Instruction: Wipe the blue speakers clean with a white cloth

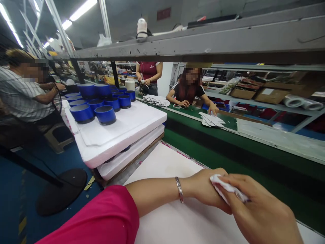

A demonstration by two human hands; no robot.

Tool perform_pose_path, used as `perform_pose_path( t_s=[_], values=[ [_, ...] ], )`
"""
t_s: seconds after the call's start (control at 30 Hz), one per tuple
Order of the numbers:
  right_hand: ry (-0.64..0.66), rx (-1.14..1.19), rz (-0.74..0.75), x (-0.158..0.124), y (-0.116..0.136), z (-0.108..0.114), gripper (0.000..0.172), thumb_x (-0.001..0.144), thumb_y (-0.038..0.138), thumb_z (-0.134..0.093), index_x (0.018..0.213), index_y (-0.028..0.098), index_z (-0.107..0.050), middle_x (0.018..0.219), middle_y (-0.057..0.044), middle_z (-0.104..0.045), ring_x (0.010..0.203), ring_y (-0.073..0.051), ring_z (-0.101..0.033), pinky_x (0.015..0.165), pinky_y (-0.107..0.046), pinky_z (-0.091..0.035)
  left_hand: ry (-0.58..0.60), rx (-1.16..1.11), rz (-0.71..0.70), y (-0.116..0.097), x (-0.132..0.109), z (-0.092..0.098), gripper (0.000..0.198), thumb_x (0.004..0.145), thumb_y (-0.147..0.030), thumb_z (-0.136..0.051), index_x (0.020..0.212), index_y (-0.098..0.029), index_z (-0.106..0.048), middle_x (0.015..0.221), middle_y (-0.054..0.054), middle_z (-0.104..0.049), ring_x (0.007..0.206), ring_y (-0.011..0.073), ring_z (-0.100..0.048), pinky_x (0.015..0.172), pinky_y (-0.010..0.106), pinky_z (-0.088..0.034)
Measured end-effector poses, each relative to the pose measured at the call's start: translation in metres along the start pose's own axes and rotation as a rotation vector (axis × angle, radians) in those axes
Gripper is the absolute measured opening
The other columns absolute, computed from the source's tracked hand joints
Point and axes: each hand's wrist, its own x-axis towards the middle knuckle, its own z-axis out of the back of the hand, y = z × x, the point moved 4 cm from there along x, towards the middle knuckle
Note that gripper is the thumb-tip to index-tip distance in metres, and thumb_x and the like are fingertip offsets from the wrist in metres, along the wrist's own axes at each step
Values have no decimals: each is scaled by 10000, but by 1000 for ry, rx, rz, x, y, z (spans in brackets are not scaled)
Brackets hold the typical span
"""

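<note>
My left hand (209,189), with a silver bracelet at its wrist, reaches in from the left over the white work surface. Its back faces me, and its fingers are hidden, so I cannot tell whether it is open or closed. From the lower right my right hand (261,210) is closed on a crumpled white cloth (225,186). The cloth lies against the back of my left hand, near the knuckles. Under both hands is a white board (162,169) with pink print along its far edge.
Several blue cylindrical housings (105,115) stand on stacked white foam trays (132,127) to the left. Beyond runs a green conveyor belt (182,132). Across it, a seated person handles white card pieces (212,119). A grey overhead shelf (177,45) spans the view; a black stand base (62,191) is on the floor.
</note>
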Motion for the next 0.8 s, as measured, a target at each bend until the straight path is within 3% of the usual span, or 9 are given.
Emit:
perform_pose_path(
  t_s=[0.1,0.23,0.37,0.47,0.53,0.67,0.8],
  values=[
    [21,-1,-35,-2,-4,-3,224,1010,451,-663,1016,328,-849,1047,3,-811,783,-194,-780,579,-268,-587,-51,10,55,5,2,3,423,639,-310,-936,908,-218,-623,982,-6,-666,952,210,-662,741,280,-532],
    [27,45,-146,-6,-13,-6,316,988,515,-620,951,324,-868,1005,-23,-814,760,-227,-767,589,-305,-594,10,26,36,3,1,3,313,690,-267,-877,868,-211,-626,914,-25,-651,922,186,-661,738,250,-510],
    [71,50,-112,-5,-17,-9,287,987,539,-656,979,345,-868,1011,-14,-813,713,-204,-753,549,-284,-564,-127,-6,143,7,-4,14,521,598,-266,-939,1013,-223,-626,1023,-3,-683,939,204,-673,714,245,-506],
    [22,48,-134,1,-19,-8,265,985,513,-669,951,336,-863,969,-10,-813,719,-221,-757,556,-300,-566,-14,-3,55,5,-3,10,421,620,-278,-925,916,-223,-631,936,-22,-667,882,189,-669,692,243,-497],
    [68,65,-118,0,-20,-8,274,994,520,-662,956,339,-864,970,-9,-815,700,-221,-753,532,-303,-556,4,4,67,5,-2,10,416,600,-287,-938,887,-225,-643,901,-26,-670,874,193,-669,703,252,-500],
    [76,-4,-166,-24,-31,-2,348,986,586,-634,1008,328,-868,1028,-64,-803,805,-267,-769,577,-336,-583,-144,-45,130,4,-8,18,519,555,-302,-970,968,-235,-664,970,-9,-705,929,217,-681,740,274,-515],
    [-36,-76,-262,-46,-44,2,414,965,621,-597,1007,301,-857,949,-108,-766,865,-313,-746,657,-393,-597,-75,-104,73,0,-12,13,397,627,-313,-934,874,-218,-639,872,-31,-656,847,183,-670,668,242,-495]
  ],
)
